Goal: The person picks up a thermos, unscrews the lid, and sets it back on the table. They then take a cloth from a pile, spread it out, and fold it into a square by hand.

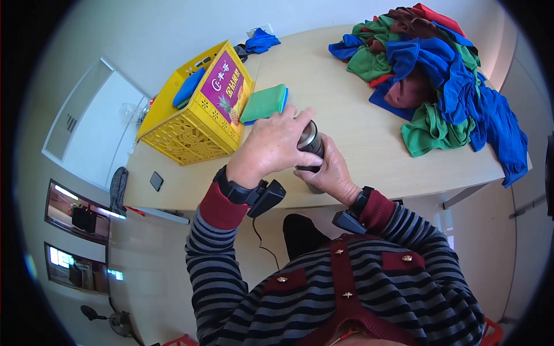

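Flask (310, 140), a dark metal cylinder with a shiny rim, stands at the near edge of the pale table (346, 115), just in front of the person's chest, and both hands close around it. Behind it, the largest thing there, a loose heap of blue, green and maroon cloths (433, 75), spreads over the far right side, well apart from the hands. A yellow crate (190, 124) with a pineapple label stands to the left, a folded green cloth (264, 102) leaning against its side. The left hand (268, 147) curls over the flask's top, fingers wrapped round the cap, a grip that suits twisting; the right hand (332, 173) clasps the body from below, seemingly steadying it. The flask's long axis runs roughly upright, tilted a little, its top pointing up toward the camera. A small dark phone (156, 180) lies alone near the left edge.
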Tool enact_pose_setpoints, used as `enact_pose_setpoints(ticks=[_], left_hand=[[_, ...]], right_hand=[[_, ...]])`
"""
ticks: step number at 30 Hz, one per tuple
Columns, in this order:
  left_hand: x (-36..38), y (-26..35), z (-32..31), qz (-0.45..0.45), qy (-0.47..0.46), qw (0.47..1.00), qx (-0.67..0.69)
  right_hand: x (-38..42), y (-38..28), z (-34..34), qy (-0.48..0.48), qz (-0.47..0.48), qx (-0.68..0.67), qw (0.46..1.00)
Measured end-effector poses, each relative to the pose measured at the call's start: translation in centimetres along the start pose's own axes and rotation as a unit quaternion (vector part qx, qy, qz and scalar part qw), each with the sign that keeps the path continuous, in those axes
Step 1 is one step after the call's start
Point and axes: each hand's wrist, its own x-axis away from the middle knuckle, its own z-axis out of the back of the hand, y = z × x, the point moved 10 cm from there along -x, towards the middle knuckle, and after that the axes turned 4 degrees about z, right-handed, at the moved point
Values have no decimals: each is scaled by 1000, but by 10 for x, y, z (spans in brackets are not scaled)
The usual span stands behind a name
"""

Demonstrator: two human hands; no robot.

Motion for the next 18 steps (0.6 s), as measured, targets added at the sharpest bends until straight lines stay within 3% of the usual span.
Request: enact_pose_setpoints(ticks=[2, 3, 6, 7, 10, 12, 15, 16, 18], left_hand=[[4, 10, -3, -105, 9, 994, 33], [3, 15, 5, -105, 10, 994, 33], [-1, -2, 18, 74, -61, 992, 84], [0, -5, 18, 74, -61, 992, 84], [14, -37, 45, 107, 113, 933, 326], [34, -48, 47, 126, 145, 899, 392], [73, -79, 30, 170, 196, 832, 491], [89, -93, 20, 191, 220, 803, 520], [114, -114, -10, 219, 206, 784, 543]], right_hand=[[0, 4, -3, -12, -7, -1, 1000], [-1, 5, -4, -19, -9, -1, 1000], [-2, 1, -1, -18, 2, 12, 1000], [-2, -1, 0, -17, 7, 19, 1000], [-2, 0, 4, -6, 15, -12, 1000], [-5, 1, 9, -3, 14, -25, 1000], [-13, -42, 26, -28, 130, -21, 991], [-17, -49, 32, -33, 120, -19, 992], [-23, -87, 44, -55, 202, -5, 978]])
